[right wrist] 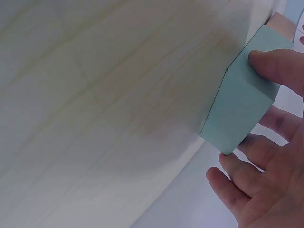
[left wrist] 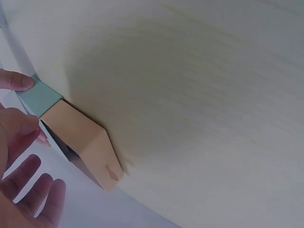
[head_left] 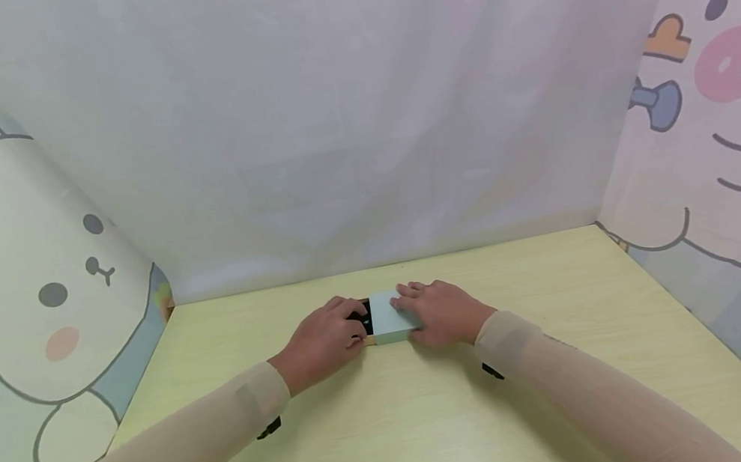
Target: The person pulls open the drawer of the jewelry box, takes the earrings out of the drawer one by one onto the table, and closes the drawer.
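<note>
A small box lies on the table, with a pale teal sleeve (head_left: 393,313) and a tan inner tray (left wrist: 78,126) slid partly out to the left. The tray shows a dark inside with a small white mark. Across the sleeve, my right hand (head_left: 445,312) grips the box; its thumb (right wrist: 275,66) presses the near side while the fingers reach over the top. My left hand (head_left: 327,337) is over the exposed tray, fingers bent and spread apart. Its thumb is close to where tray and sleeve meet; whether it touches cannot be told. Nothing shows between its fingers.
The light wood-grain table (head_left: 431,420) extends around both arms. A pale curtain (head_left: 359,127) hangs behind its far edge, and cartoon-printed cloths (head_left: 60,241) stand at the left and right sides. Both forearms wear beige sleeves with dark wrist pieces.
</note>
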`<state>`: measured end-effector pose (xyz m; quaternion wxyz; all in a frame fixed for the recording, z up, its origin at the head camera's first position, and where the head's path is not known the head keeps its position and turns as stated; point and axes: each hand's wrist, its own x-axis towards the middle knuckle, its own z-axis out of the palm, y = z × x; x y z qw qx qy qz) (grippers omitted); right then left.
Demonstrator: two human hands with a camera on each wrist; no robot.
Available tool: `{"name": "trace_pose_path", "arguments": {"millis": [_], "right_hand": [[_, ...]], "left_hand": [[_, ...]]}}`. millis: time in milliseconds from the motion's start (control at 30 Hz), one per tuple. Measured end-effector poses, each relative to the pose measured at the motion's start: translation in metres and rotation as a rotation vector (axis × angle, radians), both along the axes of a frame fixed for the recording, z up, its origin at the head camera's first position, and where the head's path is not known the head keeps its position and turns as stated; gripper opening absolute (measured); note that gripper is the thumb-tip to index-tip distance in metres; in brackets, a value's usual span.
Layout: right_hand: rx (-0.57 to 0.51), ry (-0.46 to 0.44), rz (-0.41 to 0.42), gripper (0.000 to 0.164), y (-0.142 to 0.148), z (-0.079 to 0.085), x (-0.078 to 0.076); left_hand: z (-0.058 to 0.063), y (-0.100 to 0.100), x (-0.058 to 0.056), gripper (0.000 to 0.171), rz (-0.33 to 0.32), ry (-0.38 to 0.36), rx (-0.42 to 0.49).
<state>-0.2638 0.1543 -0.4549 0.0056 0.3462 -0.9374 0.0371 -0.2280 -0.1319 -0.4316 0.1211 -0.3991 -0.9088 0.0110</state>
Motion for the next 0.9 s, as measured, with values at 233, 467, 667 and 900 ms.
{"name": "trace_pose_path", "arguments": {"millis": [233,467,667,900], "right_hand": [[0.003,0.018,0.000,0.066,0.000,0.002,0.002],[0.000,0.045,0.016,0.065,0.001,-0.001,0.000],[0.001,0.044,0.012,0.066,0.001,-0.004,-0.001],[0.006,0.024,0.004,0.067,0.000,-0.002,0.000]], "left_hand": [[-0.001,0.002,0.004,0.007,-0.010,0.011,0.008],[-0.002,0.004,0.009,0.004,-0.015,0.004,0.014],[-0.004,0.005,0.012,0.006,-0.002,-0.040,-0.011],[-0.005,0.008,0.016,0.006,0.006,-0.058,-0.035]]}}
